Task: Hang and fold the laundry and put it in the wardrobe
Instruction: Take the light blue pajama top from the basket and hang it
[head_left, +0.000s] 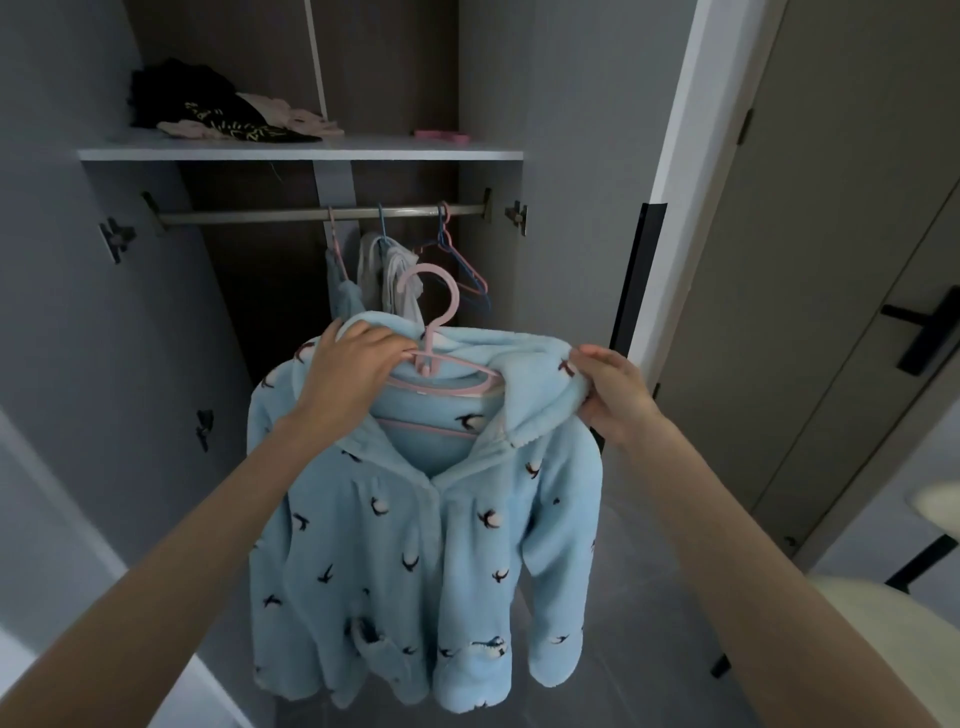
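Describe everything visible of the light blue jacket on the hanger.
The light blue jacket looks like soft fleece, printed with small dark birds, with a wide collar. It hangs upright on a pink hanger, not yet on the wardrobe rail, sleeves dangling. The left hand grips the hanger at its neck; the right hand pinches the collar.

Light-blue fleece jacket (415, 545), dotted with small dark birds, is up on a pink hanger (427, 359), front facing near, sleeves hanging loose, collar open. The left hand (358, 364) grips the hanger by its neck, and the right hand (613, 395) pinches the collar's right edge. The hook is free, just below and nearer than the wardrobe rail (260, 214). Further in, pale garments (387, 270) and bare hangers (462, 265) hang right of centre. Folded dark and pink clothes (228, 114) sit on the shelf (301, 153) above.
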